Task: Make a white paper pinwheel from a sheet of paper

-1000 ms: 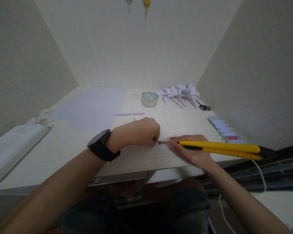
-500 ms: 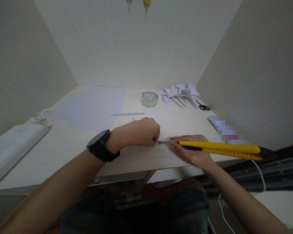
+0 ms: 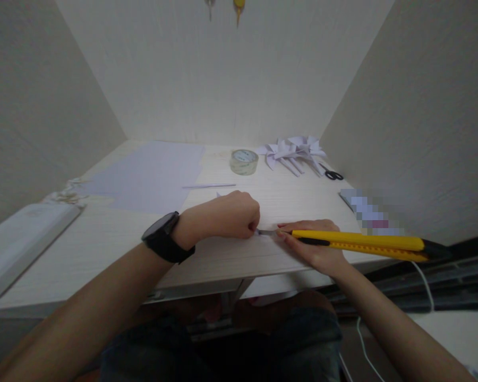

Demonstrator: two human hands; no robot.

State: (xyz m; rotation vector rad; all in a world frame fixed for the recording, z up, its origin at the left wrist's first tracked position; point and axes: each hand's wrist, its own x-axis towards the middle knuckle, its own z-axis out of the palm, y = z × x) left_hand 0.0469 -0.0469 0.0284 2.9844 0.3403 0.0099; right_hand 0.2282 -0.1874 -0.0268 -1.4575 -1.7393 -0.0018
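Observation:
My right hand (image 3: 316, 249) is closed around the front of a yellow utility knife (image 3: 358, 241), whose handle lies across the hand to the right. Its metal blade (image 3: 266, 232) points left, the tip against a small bit of white paper at my left hand. That left hand (image 3: 237, 215) is curled into a fist over the desk, a black watch (image 3: 161, 233) on its wrist. A pointed corner of paper (image 3: 219, 194) shows behind the fist; most of the paper is hidden by the hand. Beyond it lies a thin rolled paper stick (image 3: 209, 185).
A roll of clear tape (image 3: 244, 162) stands at the back of the desk. Right of it are paper pinwheels (image 3: 290, 151), black-handled scissors (image 3: 333, 175) and a blurred phone-like object (image 3: 368, 212). White paper sheets (image 3: 151, 172) and a white box-like object (image 3: 27, 239) lie left.
My left fist has shifted very slightly left. The right hand and the knife have stayed in place.

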